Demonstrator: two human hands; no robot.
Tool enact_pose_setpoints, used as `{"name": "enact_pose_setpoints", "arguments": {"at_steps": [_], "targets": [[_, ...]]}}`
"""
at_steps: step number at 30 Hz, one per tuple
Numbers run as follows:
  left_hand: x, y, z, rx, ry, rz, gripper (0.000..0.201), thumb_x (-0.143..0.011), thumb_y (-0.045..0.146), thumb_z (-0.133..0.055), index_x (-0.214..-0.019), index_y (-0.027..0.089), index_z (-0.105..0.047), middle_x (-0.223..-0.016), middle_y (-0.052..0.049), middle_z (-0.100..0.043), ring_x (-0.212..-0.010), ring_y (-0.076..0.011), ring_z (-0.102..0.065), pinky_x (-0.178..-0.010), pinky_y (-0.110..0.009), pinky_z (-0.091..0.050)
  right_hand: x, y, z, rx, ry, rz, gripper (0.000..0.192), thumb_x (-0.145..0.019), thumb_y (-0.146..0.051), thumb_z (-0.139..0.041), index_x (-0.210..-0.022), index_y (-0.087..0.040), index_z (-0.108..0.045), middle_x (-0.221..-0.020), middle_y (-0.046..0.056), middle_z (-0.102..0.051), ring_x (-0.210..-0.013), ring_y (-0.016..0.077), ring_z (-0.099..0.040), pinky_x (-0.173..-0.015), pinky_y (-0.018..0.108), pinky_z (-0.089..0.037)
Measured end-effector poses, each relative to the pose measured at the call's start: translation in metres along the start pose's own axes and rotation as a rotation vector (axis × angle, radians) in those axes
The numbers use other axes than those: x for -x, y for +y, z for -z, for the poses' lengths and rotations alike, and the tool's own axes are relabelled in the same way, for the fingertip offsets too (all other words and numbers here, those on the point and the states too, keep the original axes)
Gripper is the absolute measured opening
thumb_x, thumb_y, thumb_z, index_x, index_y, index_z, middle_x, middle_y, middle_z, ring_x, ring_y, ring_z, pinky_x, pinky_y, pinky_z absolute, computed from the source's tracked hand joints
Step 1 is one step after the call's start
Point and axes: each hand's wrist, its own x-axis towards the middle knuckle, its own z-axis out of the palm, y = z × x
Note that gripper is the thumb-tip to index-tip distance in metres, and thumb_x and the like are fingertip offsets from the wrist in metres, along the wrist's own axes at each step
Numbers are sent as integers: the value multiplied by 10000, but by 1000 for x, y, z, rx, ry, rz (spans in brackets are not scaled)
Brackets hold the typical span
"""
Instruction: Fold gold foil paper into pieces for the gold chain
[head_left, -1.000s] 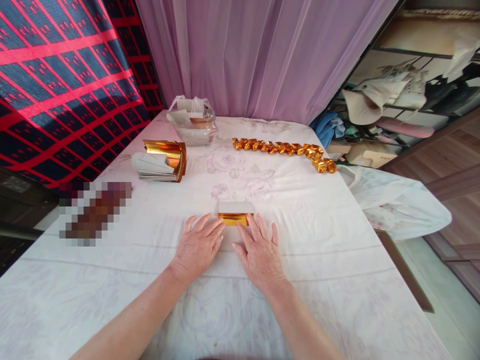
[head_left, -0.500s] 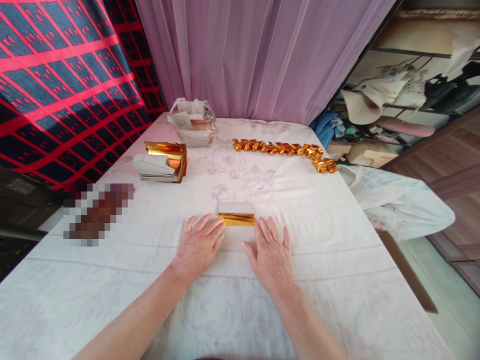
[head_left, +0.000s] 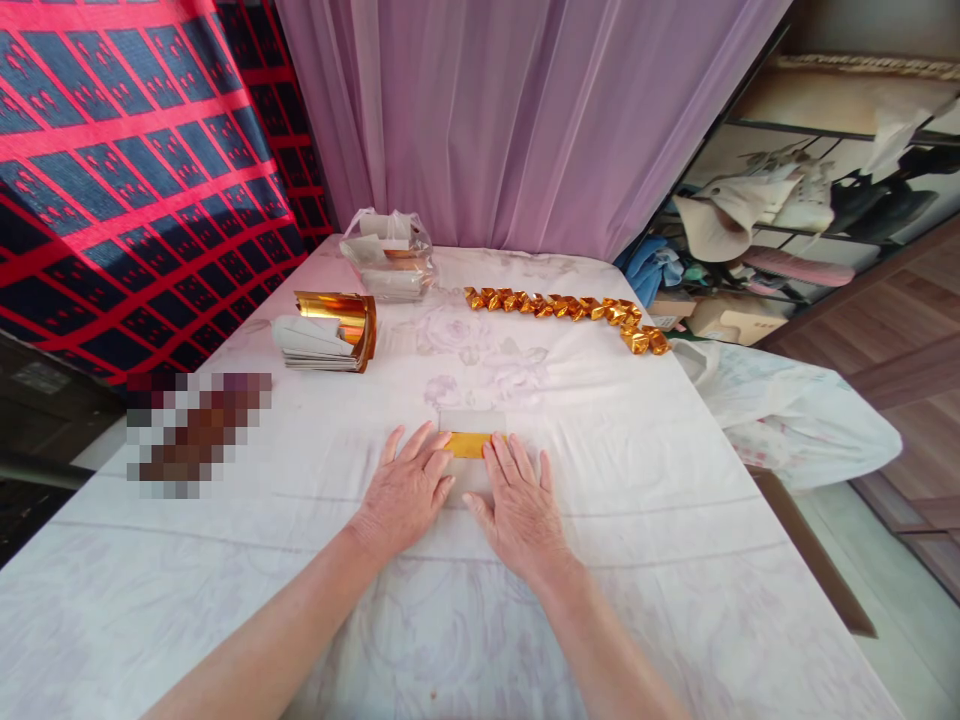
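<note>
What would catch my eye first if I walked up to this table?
Probably the two hands, left hand and right hand, pressed flat on a small gold foil sheet near the middle of the white tablecloth. Next, the long row of folded gold pieces curving across the far side, and the curled stack of gold paper at far left, below the red-and-blue patterned cloth.

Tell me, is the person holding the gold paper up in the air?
No, the gold paper lies flat on the table, with the left hand and right hand pressing on it.
</note>
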Motion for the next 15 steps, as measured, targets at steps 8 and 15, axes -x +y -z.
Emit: {"name": "enact_pose_setpoints", "arguments": {"at_steps": [8, 15], "targets": [[-2, 2, 1, -25, -36, -3, 216, -967, 255, -475, -1115, 198, -622, -1353, -79, -637, -1365, -285, -471, -1145, -553, -301, -3, -2, 3, -28, 76, 73, 630, -998, -498, -353, -1533, -166, -338, -1616, 80, -259, -1505, 303, -189, -1196, 619, -112], [-2, 1, 3, -17, -47, 19, 237, -962, 237, -466, -1134, 207, -625, -1356, -68, -638, -1351, -298, -486, -1146, -569, -290, -7, -2, 4, -71, 34, 113, 628, -1012, -511, -305, -1526, -153, -353, -1612, 94, -263, -1492, 282, -242, -1203, 606, -110]]}}
